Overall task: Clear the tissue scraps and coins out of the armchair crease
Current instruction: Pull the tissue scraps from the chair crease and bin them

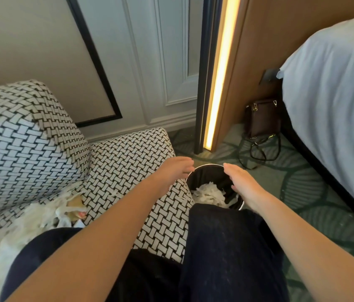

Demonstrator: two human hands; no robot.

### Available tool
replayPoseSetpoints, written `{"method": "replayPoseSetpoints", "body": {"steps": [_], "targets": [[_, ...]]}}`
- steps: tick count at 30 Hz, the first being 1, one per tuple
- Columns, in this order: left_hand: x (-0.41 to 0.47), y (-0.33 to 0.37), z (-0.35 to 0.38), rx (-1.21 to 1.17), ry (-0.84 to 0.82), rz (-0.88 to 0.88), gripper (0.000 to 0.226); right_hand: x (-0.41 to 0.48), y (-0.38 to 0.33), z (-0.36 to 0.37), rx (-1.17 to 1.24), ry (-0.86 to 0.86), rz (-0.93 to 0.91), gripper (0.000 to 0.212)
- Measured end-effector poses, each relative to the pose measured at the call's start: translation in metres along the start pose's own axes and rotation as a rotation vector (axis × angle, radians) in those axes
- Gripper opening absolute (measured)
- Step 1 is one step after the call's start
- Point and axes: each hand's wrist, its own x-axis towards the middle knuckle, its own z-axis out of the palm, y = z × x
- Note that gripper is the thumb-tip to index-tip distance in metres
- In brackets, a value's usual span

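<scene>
**Both hands empty over the bin, plenty of tissue in the crease**

Head cam view: the left hand (172, 171) and right hand (244, 186) both reach out over a small black bin (207, 173) that sits on the green carpet (315, 192), right up against the armchair's arm (128, 155). Fingers on both are straight and loose, nothing held in either. The left is at the bin's left rim and the right is over its right side; I can't tell if either actually touches it. Inside the bin there's a heap of white tissue scraps (208, 192).

A big mess of shredded tissue (47, 212) sits in the armchair (26, 131) crease, between the back cushion and the arm, spilling onto the seat. There's something tan (76, 201) mixed in. Can't make out any coins.

Dark trousers (226, 247) fill the bottom. A brown bag (262, 118) sits by the bed (335, 83).
</scene>
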Motion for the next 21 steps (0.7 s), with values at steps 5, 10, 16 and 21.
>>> {"method": "replayPoseSetpoints", "body": {"steps": [5, 10, 16, 21], "targets": [[-0.025, -0.012, -0.027, 0.08, 0.007, 0.046, 0.038, -0.023, -0.034, 0.013, -0.063, -0.037, -0.101, 0.042], [-0.059, -0.024, -0.064, 0.051, 0.036, 0.086, 0.034, -0.064, -0.073, 0.044, -0.193, -0.102, -0.293, 0.033], [-0.101, -0.043, -0.117, -0.01, 0.129, 0.144, 0.03, -0.107, -0.094, 0.102, -0.438, -0.239, -0.459, 0.035], [-0.125, -0.065, -0.161, -0.175, 0.224, 0.138, 0.02, -0.111, -0.094, 0.153, -0.562, -0.317, -0.483, 0.045]]}}
